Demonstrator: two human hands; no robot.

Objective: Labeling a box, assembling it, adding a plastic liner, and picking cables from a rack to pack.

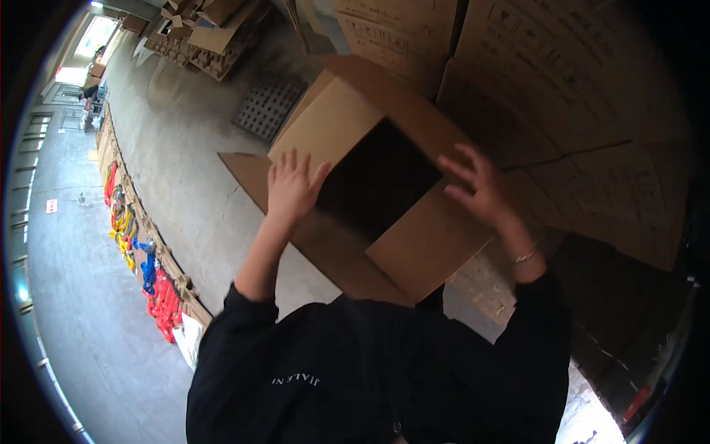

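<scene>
In front of me stands a cardboard box (425, 240) with its flaps spread outward and a dark inside. My left hand (293, 189), fingers stretched and spread, is over the box's left corner, beside the pale far-left flap (336, 118). On the opposite side my right hand (477, 185) is held with fingers apart at the right corner, between the far-right flap and the near-right flap. Neither hand grips anything; whether the fingertips touch the cardboard I cannot tell. A thin bracelet circles my right wrist.
Large printed cartons (555, 81) are stacked close on the right. Past the box lies a dark perforated plate (268, 106) on the concrete floor. Flattened cardboard (214, 33) is piled farther back. Red, yellow and blue bundles (164, 303) line the left; a person (89, 96) bends far off.
</scene>
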